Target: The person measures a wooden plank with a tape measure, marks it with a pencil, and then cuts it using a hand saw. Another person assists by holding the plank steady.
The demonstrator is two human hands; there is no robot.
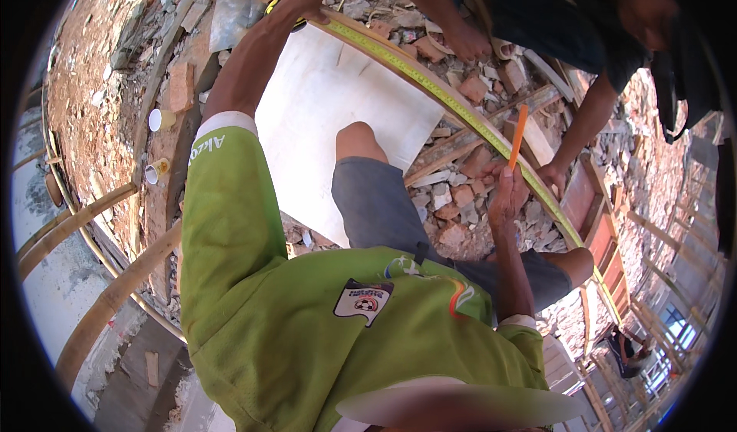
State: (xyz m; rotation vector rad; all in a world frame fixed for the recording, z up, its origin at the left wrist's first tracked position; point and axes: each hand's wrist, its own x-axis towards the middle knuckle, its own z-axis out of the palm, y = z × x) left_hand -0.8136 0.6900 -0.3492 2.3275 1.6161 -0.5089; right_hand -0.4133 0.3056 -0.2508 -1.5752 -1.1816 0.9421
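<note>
A yellow tape measure [418,76] lies stretched along a long wooden board [461,103] that runs from the upper left to the lower right. At its upper left end my left hand [302,7] is closed around the yellow-and-black tape case, mostly hidden by the fingers. My right hand [507,195] pinches an orange pencil [519,136], upright beside the board's near edge. Just right of it, a co-worker's hand [553,177] touches the board and tape. A pale flat sheet [299,125] lies below my left arm, partly under my knee.
Broken bricks and rubble [461,201] cover the ground around the board. Two small cups [160,119] stand on a plank at the left. Curved-looking poles [100,301] cross the left side. A co-worker in dark clothes [537,17] crouches opposite; another person [626,351] is far off, lower right.
</note>
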